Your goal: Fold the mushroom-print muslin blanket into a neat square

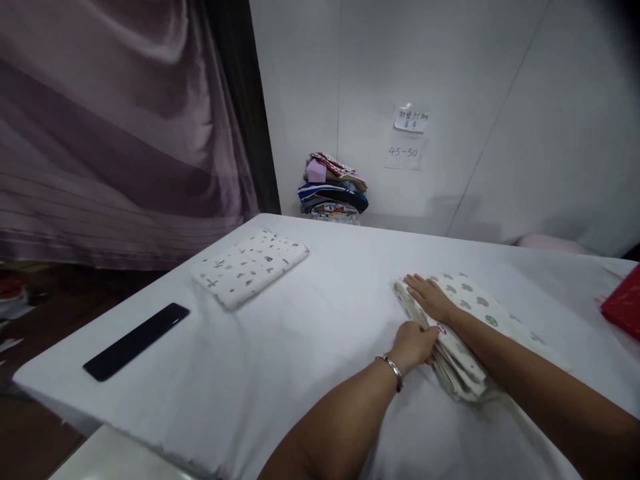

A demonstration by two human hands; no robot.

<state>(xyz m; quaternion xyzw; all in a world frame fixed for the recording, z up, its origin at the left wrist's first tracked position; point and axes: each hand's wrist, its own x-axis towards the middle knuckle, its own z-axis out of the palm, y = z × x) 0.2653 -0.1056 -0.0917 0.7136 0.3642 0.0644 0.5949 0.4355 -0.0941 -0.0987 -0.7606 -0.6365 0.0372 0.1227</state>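
A white cloth with grey and green prints (465,303) lies on the right of the white-covered table, with several folded layers along its near left edge. My left hand (411,345), a silver bracelet at its wrist, grips those layers with the thumb on top and the fingers tucked under. Flat on the upper part of the folded edge rests my right hand (429,298), fingers stretched out. My right forearm crosses over the cloth and hides part of it.
Another folded white printed cloth (253,267) lies at the table's left, near a black phone-like slab (137,340). Behind the table stands a stack of folded fabrics (334,190). A red object (624,303) sits at the right edge. A draped curtain (115,133) hangs left.
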